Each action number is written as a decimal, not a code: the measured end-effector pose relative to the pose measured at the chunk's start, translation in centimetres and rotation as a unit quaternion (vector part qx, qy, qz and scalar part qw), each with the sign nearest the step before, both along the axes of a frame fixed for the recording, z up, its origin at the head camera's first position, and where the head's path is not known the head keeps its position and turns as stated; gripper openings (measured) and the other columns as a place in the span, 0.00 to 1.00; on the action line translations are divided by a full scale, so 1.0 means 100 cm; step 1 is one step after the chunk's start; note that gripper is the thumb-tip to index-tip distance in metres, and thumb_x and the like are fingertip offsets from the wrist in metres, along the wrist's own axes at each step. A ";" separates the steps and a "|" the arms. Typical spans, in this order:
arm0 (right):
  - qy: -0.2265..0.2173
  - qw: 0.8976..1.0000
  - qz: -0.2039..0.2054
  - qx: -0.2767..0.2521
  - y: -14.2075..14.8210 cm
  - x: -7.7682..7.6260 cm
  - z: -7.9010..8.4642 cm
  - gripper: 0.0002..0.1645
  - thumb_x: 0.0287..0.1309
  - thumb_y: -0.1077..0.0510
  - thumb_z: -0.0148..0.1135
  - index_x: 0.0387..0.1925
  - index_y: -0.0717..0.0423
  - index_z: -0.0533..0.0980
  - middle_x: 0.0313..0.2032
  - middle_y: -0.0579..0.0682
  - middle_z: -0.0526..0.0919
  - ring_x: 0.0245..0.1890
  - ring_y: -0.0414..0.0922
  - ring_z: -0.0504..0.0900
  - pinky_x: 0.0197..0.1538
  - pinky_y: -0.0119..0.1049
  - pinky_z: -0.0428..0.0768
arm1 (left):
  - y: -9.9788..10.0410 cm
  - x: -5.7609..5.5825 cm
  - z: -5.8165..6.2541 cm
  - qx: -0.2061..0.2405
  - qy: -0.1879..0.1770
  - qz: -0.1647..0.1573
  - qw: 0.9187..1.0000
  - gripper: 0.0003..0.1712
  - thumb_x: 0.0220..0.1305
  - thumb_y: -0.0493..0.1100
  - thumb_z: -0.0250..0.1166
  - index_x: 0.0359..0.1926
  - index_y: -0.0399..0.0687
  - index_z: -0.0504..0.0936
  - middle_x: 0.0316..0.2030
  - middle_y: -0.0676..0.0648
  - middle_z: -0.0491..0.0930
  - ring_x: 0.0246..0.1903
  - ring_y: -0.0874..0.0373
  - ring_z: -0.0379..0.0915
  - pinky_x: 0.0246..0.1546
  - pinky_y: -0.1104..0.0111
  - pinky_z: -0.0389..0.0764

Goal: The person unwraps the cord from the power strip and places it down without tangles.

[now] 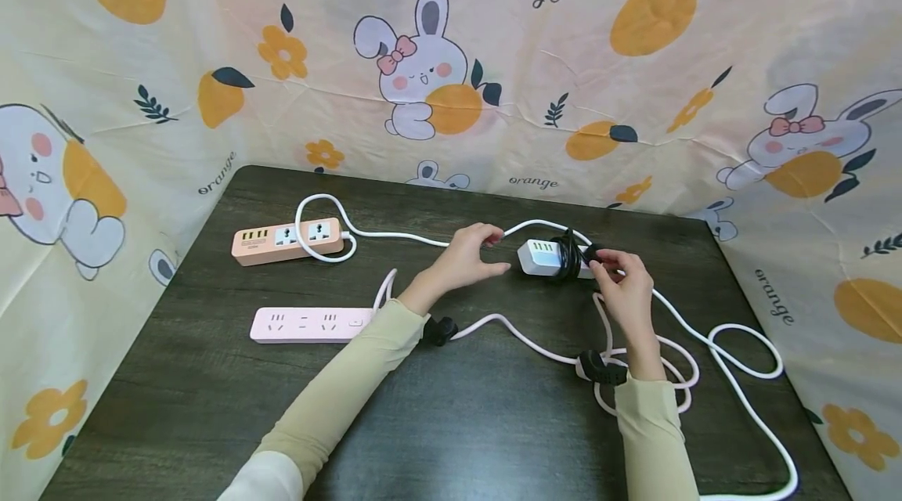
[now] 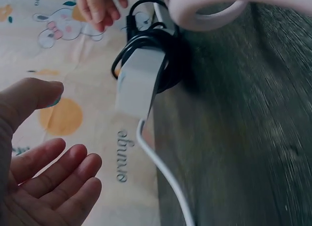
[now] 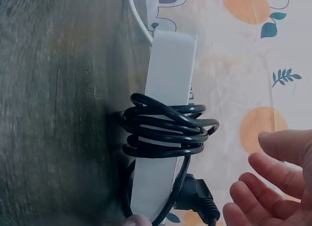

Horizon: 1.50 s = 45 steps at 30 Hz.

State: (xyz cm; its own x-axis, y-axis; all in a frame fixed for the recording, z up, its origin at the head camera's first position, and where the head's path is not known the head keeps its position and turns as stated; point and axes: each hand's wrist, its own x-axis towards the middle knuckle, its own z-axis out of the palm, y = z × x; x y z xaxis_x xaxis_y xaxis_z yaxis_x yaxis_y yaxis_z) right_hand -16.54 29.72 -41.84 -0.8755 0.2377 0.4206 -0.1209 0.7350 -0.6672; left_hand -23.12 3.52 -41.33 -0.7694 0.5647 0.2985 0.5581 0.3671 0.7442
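A white power strip (image 1: 541,258) lies toward the back of the table, with a black cord (image 3: 165,123) wound several times around its body. The cord's black plug (image 3: 195,194) sticks out beside the strip's right end. My right hand (image 1: 625,286) is at that end. Its fingers (image 3: 253,196) are loosely bent and stand just apart from the plug in the right wrist view. To the left of the strip hovers my left hand (image 1: 465,254), thumb and fingers (image 2: 63,187) spread with nothing between them.
An orange power strip (image 1: 289,243) with a white cord lies back left, and a pink power strip (image 1: 310,325) in front of it. Pink cord loops (image 1: 687,376) and a black plug (image 1: 599,368) lie by my right forearm. A white cord (image 1: 754,407) curves along the right edge.
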 end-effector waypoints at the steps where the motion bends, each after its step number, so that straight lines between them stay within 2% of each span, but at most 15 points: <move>1: 0.000 1.000 -0.003 -0.001 0.001 -0.001 0.000 0.12 0.54 0.68 0.63 0.40 0.70 0.78 0.35 0.63 0.76 0.34 0.48 0.77 0.32 0.11 0.66 | 0.004 -0.002 -0.001 -0.004 -0.007 -0.002 1.000 0.25 0.53 0.40 0.70 0.50 0.31 0.75 0.44 0.37 0.77 0.45 0.48 0.74 0.49 0.63 0.74; 4: 0.003 1.000 -0.013 0.003 0.003 -0.005 -0.001 0.13 0.53 0.68 0.63 0.41 0.72 0.77 0.36 0.65 0.75 0.37 0.57 0.77 0.34 0.18 0.69 | 0.016 -0.006 -0.002 -0.013 -0.024 -0.007 1.000 0.27 0.52 0.39 0.70 0.51 0.30 0.74 0.46 0.35 0.76 0.46 0.48 0.73 0.50 0.64 0.74; 6: 0.003 1.000 -0.018 0.010 0.004 -0.008 0.000 0.14 0.53 0.68 0.63 0.42 0.72 0.76 0.37 0.66 0.74 0.38 0.59 0.75 0.37 0.29 0.71 | 0.022 -0.009 -0.003 -0.016 -0.030 -0.008 0.999 0.28 0.51 0.39 0.70 0.51 0.30 0.74 0.46 0.34 0.76 0.47 0.48 0.73 0.50 0.65 0.73; 9: -0.005 1.000 -0.023 0.021 0.006 -0.012 -0.001 0.16 0.53 0.68 0.63 0.44 0.73 0.75 0.39 0.68 0.74 0.41 0.60 0.72 0.41 0.45 0.70 | 0.031 -0.012 -0.003 -0.028 -0.042 -0.005 0.999 0.30 0.51 0.40 0.71 0.53 0.29 0.73 0.48 0.35 0.75 0.48 0.48 0.72 0.51 0.65 0.72; 12: -0.023 0.999 -0.026 0.025 0.007 -0.015 -0.001 0.18 0.53 0.67 0.62 0.45 0.74 0.73 0.41 0.70 0.73 0.44 0.62 0.71 0.46 0.52 0.67 | 0.040 -0.015 -0.002 -0.048 -0.047 -0.001 0.998 0.32 0.51 0.41 0.71 0.55 0.29 0.72 0.49 0.36 0.75 0.49 0.48 0.72 0.52 0.65 0.72; 17: -0.057 0.997 -0.037 0.032 0.010 -0.020 -0.001 0.18 0.55 0.65 0.61 0.46 0.74 0.73 0.42 0.70 0.72 0.46 0.63 0.69 0.52 0.56 0.63 | 0.054 -0.021 0.000 -0.104 -0.045 -0.012 0.993 0.35 0.51 0.44 0.71 0.57 0.30 0.71 0.51 0.38 0.75 0.51 0.49 0.70 0.53 0.65 0.71; 23: -0.101 0.994 -0.043 0.025 0.013 -0.024 0.000 0.20 0.57 0.63 0.60 0.48 0.73 0.72 0.45 0.70 0.71 0.49 0.63 0.68 0.54 0.55 0.64 | 0.070 -0.024 0.001 -0.156 -0.025 -0.018 0.987 0.36 0.51 0.45 0.70 0.58 0.31 0.71 0.51 0.39 0.75 0.49 0.51 0.70 0.49 0.68 0.72; 29: -0.133 0.990 -0.041 0.019 0.013 -0.028 0.002 0.21 0.59 0.62 0.59 0.51 0.72 0.71 0.48 0.69 0.70 0.51 0.62 0.68 0.56 0.54 0.65 | 0.080 -0.027 0.002 -0.211 -0.013 -0.013 0.977 0.30 0.50 0.46 0.70 0.52 0.34 0.75 0.45 0.42 0.78 0.44 0.53 0.72 0.43 0.70 0.73; 37: -0.178 0.983 -0.040 0.014 0.012 -0.032 0.002 0.23 0.61 0.59 0.57 0.54 0.71 0.70 0.51 0.68 0.69 0.53 0.61 0.67 0.56 0.54 0.65 | 0.085 -0.036 -0.004 -0.233 -0.082 -0.011 0.969 0.28 0.52 0.44 0.70 0.52 0.36 0.75 0.43 0.44 0.78 0.40 0.55 0.74 0.41 0.70 0.75; 38: -0.182 0.982 -0.040 0.012 0.011 -0.032 0.002 0.23 0.62 0.59 0.57 0.54 0.70 0.70 0.51 0.68 0.69 0.53 0.61 0.67 0.56 0.54 0.65 | 0.086 -0.037 -0.005 -0.241 -0.083 -0.014 0.967 0.26 0.52 0.45 0.70 0.50 0.36 0.75 0.42 0.44 0.78 0.39 0.55 0.74 0.40 0.69 0.75; 39: -0.184 0.982 -0.040 0.012 0.011 -0.033 0.002 0.23 0.61 0.59 0.57 0.54 0.70 0.70 0.51 0.68 0.69 0.53 0.61 0.67 0.56 0.54 0.65 | 0.090 -0.041 -0.013 -0.240 -0.075 -0.015 0.968 0.26 0.50 0.47 0.71 0.48 0.38 0.76 0.39 0.46 0.78 0.36 0.56 0.73 0.37 0.69 0.75; 42: -0.187 0.982 -0.041 0.008 0.011 -0.034 0.002 0.22 0.61 0.59 0.57 0.53 0.70 0.71 0.49 0.68 0.70 0.51 0.61 0.68 0.55 0.53 0.65 | 0.094 -0.041 -0.013 -0.259 -0.065 -0.021 0.963 0.23 0.49 0.48 0.72 0.41 0.40 0.76 0.34 0.47 0.77 0.31 0.57 0.72 0.32 0.68 0.75; 45: -0.188 0.981 -0.040 0.003 0.011 -0.036 0.002 0.21 0.61 0.60 0.57 0.53 0.69 0.71 0.48 0.67 0.71 0.51 0.60 0.68 0.55 0.52 0.65 | 0.093 -0.038 -0.011 -0.265 -0.054 -0.017 0.962 0.21 0.48 0.49 0.72 0.39 0.41 0.77 0.32 0.48 0.76 0.30 0.58 0.72 0.32 0.69 0.75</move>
State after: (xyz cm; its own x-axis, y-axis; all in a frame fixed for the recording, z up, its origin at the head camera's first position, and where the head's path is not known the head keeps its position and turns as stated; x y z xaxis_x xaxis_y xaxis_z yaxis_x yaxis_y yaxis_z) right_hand -20.11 30.78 -41.66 -0.9479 0.3101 0.0728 0.1910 0.7362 -0.6492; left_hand -26.91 12.83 -42.41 -0.7582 0.6409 -0.1199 0.5062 0.6945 0.5112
